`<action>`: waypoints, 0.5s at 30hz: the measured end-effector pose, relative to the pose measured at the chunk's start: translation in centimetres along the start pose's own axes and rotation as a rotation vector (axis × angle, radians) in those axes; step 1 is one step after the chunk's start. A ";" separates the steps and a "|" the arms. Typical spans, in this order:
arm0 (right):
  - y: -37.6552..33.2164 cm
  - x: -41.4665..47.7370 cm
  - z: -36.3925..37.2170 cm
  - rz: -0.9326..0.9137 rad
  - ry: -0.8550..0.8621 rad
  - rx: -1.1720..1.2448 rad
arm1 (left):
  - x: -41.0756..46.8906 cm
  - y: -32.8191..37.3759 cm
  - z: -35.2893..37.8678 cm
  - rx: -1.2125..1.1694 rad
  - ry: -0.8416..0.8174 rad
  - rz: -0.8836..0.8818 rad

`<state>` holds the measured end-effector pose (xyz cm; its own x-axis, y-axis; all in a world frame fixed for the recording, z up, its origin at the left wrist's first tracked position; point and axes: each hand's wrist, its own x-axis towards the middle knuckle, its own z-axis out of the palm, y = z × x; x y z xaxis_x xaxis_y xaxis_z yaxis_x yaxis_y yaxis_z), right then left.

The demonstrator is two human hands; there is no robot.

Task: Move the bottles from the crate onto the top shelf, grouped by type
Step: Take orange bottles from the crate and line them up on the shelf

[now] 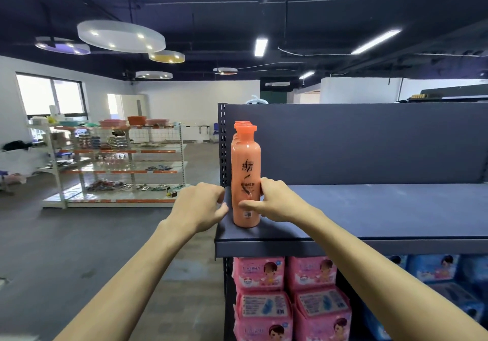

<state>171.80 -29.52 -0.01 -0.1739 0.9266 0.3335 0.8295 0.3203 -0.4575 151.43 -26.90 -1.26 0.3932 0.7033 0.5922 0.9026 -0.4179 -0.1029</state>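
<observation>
Several orange bottles (245,171) stand in file at the left end of the shelf (369,208), one type kept together. The right hand (274,203) pinches the front one (thumb across its label), likely squaring it; the left hand (200,206), fingers curled, sits alongside, gripping nothing.

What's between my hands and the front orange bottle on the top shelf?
Nothing visible. The right hand grips the front orange bottle; the left hand sits just left of it at the edge of the top shelf.
</observation>
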 end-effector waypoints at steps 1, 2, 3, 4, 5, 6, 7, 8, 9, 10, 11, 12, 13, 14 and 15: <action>0.0 0.1 0.1 0.002 0.006 -0.008 | 0.2 0.1 0.0 -0.003 0.003 0.003; 0.0 0.3 0.2 0.002 0.010 -0.017 | 0.3 0.2 0.1 -0.006 0.007 0.007; 0.0 0.4 0.3 -0.001 0.011 -0.023 | 0.5 0.3 0.1 -0.008 0.013 0.012; 0.0 0.5 0.4 -0.004 0.008 -0.025 | 0.6 0.3 0.1 -0.012 0.018 0.016; 0.0 0.6 0.5 -0.006 0.005 -0.026 | 0.6 0.4 0.0 -0.018 0.022 0.019; 0.0 0.7 0.5 -0.005 0.004 -0.028 | 0.6 0.4 0.0 -0.022 0.024 0.021; 0.0 0.7 0.6 -0.001 0.006 -0.031 | 0.6 0.4 0.0 -0.023 0.026 0.024; 0.0 0.8 0.6 0.003 0.009 -0.036 | 0.6 0.4 0.0 -0.019 0.027 0.026; 0.0 0.9 0.7 0.004 0.012 -0.042 | 0.5 0.4 0.0 -0.012 0.024 0.025; 0.0 1.0 0.8 0.006 0.014 -0.041 | 0.5 0.3 -0.1 -0.005 0.018 0.024; 0.0 1.2 0.9 0.008 0.015 -0.036 | 0.5 0.2 -0.1 0.000 0.014 0.022; 0.0 1.3 0.9 0.009 0.014 -0.032 | 0.4 0.1 -0.1 0.003 0.011 0.020; 0.0 1.4 0.9 0.010 0.010 -0.033 | 0.3 0.0 -0.1 0.003 0.008 0.016; 0.0 1.5 0.9 0.010 0.006 -0.033 | 0.2 -0.2 -0.2 0.000 0.004 0.009; 0.0 1.5 0.9 0.013 0.001 -0.030 | 0.0 -0.3 -0.2 -0.003 -0.002 0.002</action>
<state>171.08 -27.92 -0.29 -0.1627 0.9302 0.3290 0.8472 0.3026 -0.4366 151.08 -26.87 -1.02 0.3952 0.7034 0.5907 0.9013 -0.4211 -0.1015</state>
